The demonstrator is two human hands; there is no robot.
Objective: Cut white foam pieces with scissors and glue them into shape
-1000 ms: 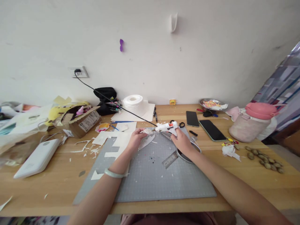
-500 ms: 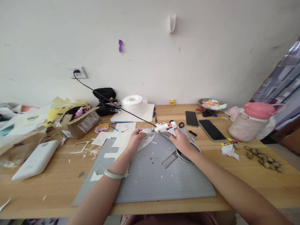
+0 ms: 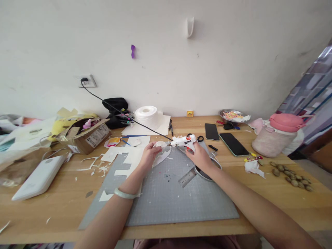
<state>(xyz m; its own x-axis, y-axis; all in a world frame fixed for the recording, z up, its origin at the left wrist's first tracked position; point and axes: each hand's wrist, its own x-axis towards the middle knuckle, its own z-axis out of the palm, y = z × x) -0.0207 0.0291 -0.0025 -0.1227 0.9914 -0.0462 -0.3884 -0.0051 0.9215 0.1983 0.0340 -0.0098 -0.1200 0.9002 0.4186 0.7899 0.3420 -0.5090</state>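
Note:
My right hand (image 3: 199,156) is wrapped round the handle of a white glue gun (image 3: 183,140), whose nozzle points left. A black cord (image 3: 132,119) runs from the gun to the wall socket. Between the fingertips of my left hand (image 3: 149,154) is a small white paper piece (image 3: 161,144), close to the nozzle. Below it a larger curved white paper (image 3: 162,157) shows above the grey cutting mat (image 3: 166,204). Beside my right wrist lie a round metal-rimmed object (image 3: 209,173) and a metal ruler (image 3: 187,178).
Cut paper (image 3: 133,155) and scraps lie on the left. A cardboard box (image 3: 90,138), white roll (image 3: 146,116) and power bank (image 3: 40,178) stand farther off. At right are two phones (image 3: 234,144), a pink-lidded jug (image 3: 275,138), a metal bowl (image 3: 233,117) and several brown nuts (image 3: 294,178).
The white piece in my left hand is tilted differently and looks rounder. My right fingers have shifted slightly on the glue gun.

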